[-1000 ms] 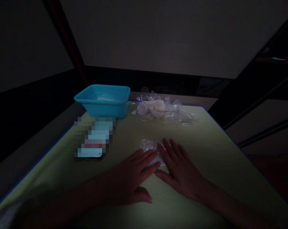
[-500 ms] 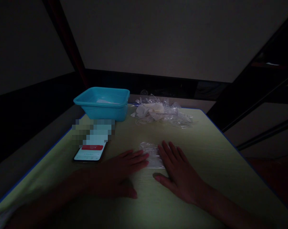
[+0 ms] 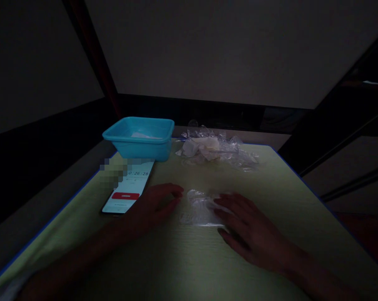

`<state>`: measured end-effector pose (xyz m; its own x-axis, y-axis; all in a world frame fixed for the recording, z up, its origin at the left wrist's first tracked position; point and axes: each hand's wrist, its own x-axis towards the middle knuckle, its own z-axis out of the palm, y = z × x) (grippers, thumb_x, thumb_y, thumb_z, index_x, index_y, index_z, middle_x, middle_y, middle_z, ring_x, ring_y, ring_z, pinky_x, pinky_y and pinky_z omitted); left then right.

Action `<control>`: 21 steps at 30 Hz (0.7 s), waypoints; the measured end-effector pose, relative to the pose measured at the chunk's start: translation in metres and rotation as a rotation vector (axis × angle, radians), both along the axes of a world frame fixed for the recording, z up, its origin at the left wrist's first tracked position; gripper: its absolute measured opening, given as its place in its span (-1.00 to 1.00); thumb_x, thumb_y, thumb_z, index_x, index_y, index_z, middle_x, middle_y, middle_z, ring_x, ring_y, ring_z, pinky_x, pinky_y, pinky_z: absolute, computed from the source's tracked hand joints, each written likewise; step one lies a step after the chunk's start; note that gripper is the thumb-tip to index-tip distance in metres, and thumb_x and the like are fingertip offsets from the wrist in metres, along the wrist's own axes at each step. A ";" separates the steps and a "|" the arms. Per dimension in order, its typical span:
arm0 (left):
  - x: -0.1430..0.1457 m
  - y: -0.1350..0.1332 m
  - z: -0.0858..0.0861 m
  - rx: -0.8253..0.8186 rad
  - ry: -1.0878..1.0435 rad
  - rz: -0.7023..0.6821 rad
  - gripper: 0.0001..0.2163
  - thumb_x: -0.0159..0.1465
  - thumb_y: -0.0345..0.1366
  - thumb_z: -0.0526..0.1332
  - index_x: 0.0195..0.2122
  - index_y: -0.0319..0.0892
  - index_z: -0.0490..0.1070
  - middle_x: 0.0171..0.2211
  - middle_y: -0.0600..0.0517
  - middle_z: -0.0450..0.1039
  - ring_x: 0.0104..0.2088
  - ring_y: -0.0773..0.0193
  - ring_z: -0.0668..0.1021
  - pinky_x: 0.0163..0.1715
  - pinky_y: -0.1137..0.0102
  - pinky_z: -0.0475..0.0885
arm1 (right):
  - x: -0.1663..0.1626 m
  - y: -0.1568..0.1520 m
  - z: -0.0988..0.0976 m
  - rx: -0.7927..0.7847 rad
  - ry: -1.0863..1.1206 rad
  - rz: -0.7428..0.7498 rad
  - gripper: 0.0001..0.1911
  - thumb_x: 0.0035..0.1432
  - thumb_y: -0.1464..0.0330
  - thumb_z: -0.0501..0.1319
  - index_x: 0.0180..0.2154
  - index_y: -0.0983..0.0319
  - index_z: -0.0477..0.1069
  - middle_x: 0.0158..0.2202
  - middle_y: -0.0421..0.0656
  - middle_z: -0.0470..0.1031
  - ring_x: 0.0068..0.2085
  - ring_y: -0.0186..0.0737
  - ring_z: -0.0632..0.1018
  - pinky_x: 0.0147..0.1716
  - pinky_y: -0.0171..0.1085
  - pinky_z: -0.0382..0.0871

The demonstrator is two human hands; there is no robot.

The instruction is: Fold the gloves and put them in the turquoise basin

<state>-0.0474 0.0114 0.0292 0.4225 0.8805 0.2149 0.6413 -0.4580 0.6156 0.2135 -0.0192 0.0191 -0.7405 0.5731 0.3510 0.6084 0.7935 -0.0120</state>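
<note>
A small clear plastic bag (image 3: pixel 200 207) lies flat on the pale green table (image 3: pixel 270 196), between my two hands. My right hand (image 3: pixel 243 228) rests on the bag's right edge with its fingers bent and its fingertips on the plastic. Just left of the bag, my left hand (image 3: pixel 156 205) lies on the table with loosely curled fingers, and it holds nothing. The scene is dim.
A phone (image 3: pixel 129 190) with a lit timer screen lies left of my left hand. A turquoise plastic tub (image 3: pixel 140 138) stands at the back left. A heap of crumpled clear plastic bags (image 3: pixel 216 148) lies at the back centre. The table has a blue edge.
My left hand has slid left off the bag and curled its fingers. My right hand's fingers have gone from flat to bent at the bag's edge.
</note>
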 end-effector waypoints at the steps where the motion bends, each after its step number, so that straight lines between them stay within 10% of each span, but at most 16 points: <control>1: 0.000 0.000 0.001 0.015 -0.003 0.009 -0.78 0.23 -0.26 0.04 -0.21 -0.18 0.41 -0.22 -0.03 0.54 -0.20 0.20 0.56 -0.16 0.32 0.44 | 0.003 0.000 0.002 0.000 -0.004 0.042 -0.75 0.21 0.46 0.04 -0.12 0.37 0.40 -0.10 0.06 0.48 -0.05 -0.04 0.44 -0.09 -0.04 0.35; 6: -0.001 -0.002 0.005 0.072 0.016 0.022 -0.80 0.22 -0.28 0.03 -0.27 -0.17 0.42 -0.28 -0.01 0.55 -0.26 0.20 0.57 -0.22 0.30 0.46 | 0.015 -0.003 0.008 0.022 -0.133 0.032 -0.69 0.25 0.53 -0.05 -0.36 0.27 0.44 -0.43 -0.13 0.47 -0.42 -0.24 0.43 -0.42 -0.23 0.29; 21: 0.003 0.000 -0.005 0.129 0.074 -0.051 -0.78 0.24 -0.31 0.00 -0.27 -0.22 0.43 -0.31 -0.05 0.54 -0.29 0.20 0.56 -0.25 0.30 0.47 | 0.036 0.029 -0.003 -0.017 -0.152 -0.250 -0.71 0.18 0.56 0.02 -0.27 0.23 0.49 -0.26 -0.10 0.55 -0.34 -0.20 0.55 -0.35 -0.25 0.42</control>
